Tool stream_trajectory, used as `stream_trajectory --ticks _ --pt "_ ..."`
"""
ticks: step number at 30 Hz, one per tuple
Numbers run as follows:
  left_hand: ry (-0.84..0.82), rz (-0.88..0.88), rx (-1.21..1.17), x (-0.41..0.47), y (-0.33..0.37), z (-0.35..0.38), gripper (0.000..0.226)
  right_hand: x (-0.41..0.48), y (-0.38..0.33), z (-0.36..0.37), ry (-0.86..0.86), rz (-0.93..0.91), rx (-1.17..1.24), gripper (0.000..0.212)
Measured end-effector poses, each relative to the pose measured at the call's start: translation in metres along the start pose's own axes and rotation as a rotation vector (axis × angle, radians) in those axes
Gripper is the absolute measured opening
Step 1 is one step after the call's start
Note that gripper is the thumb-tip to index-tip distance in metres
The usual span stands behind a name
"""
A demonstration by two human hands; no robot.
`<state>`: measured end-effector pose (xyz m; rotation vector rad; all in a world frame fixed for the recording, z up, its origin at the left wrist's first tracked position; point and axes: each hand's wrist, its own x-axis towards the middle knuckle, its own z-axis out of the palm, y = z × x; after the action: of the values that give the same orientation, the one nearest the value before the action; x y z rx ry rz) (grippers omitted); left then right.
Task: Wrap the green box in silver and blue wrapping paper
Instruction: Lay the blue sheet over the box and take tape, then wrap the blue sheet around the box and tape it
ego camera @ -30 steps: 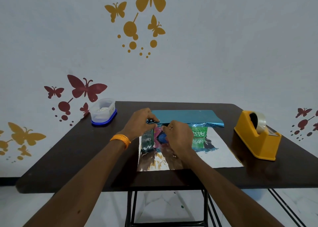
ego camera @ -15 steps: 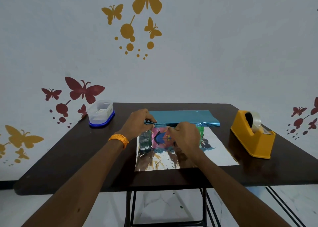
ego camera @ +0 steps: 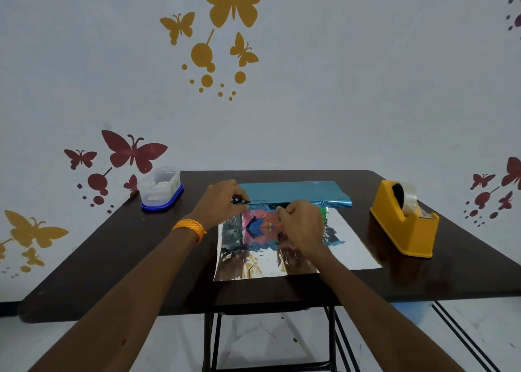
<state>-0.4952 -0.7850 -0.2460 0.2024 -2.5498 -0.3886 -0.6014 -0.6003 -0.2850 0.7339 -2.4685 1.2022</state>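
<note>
The left hand (ego camera: 222,205) is pinching the near edge of the paper's (ego camera: 293,192) blue flap between thumb and fingertips. The right hand (ego camera: 303,225), fingers curled, is grasping the same edge just to the right. Together they are holding the flap folded over the top of the box (ego camera: 265,218), which is sitting on the far half of the sheet with its coloured near face still bare and mirrored in the silver side. The near half is lying flat on the table (ego camera: 112,259). I judge the wrap barely begun: the first fold is in progress, while the near fold, both ends and all taping remain. The tape dispenser (ego camera: 403,228) is standing well apart on the right.
</note>
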Motion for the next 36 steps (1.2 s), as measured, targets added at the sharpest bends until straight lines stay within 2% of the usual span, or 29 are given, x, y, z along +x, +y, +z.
stream_trajectory --ticks 3,6,8,10,13,16,19,21,23,26,28,30,33,36 --pt "0.073 -0.056 0.066 0.007 0.007 -0.003 0.054 -0.001 -0.007 -0.001 -0.002 0.093 0.248 0.033" --pt "0.144 -0.059 0.033 0.026 0.016 -0.001 0.063 -0.007 -0.012 0.001 -0.05 0.241 0.546 0.021" --pt "0.069 -0.096 0.01 0.046 0.023 0.003 0.062 -0.011 -0.011 0.003 -0.094 0.316 0.648 0.018" --pt "-0.097 -0.194 -0.006 0.068 0.027 0.01 0.069 -0.01 -0.009 0.001 -0.119 0.336 0.706 0.02" --pt "-0.366 -0.339 0.051 0.089 0.019 0.022 0.096 -0.005 -0.01 -0.005 -0.179 0.356 0.765 0.018" --pt "-0.411 -0.394 0.053 0.096 0.004 0.027 0.122 0.011 -0.011 -0.009 -0.197 0.411 0.761 0.022" --pt "-0.387 -0.412 0.145 0.09 0.004 0.016 0.118 0.036 -0.015 -0.014 -0.277 0.404 0.726 0.027" --pt "-0.456 -0.408 0.091 0.076 0.012 0.004 0.113 0.053 -0.019 -0.022 -0.371 0.387 0.594 0.039" --pt "-0.568 -0.369 -0.074 0.06 0.023 -0.008 0.098 0.073 -0.022 -0.031 -0.456 0.319 0.316 0.063" --pt "-0.807 -0.384 -0.352 0.038 0.045 -0.021 0.082 0.094 -0.034 -0.041 -0.607 0.173 -0.183 0.117" --pt "-0.921 -0.362 -0.491 0.03 0.054 -0.019 0.071 0.101 -0.038 -0.038 -0.687 0.102 -0.388 0.138" --pt "-0.952 -0.344 -0.509 0.027 0.058 -0.015 0.06 0.103 -0.04 -0.034 -0.742 0.042 -0.474 0.133" --pt "-0.884 -0.293 -0.465 0.027 0.059 -0.022 0.041 0.092 -0.043 -0.045 -0.756 -0.04 -0.487 0.098" --pt "-0.63 -0.242 -0.423 0.029 0.053 -0.035 0.029 0.09 -0.04 -0.055 -0.845 -0.119 -0.46 0.086"
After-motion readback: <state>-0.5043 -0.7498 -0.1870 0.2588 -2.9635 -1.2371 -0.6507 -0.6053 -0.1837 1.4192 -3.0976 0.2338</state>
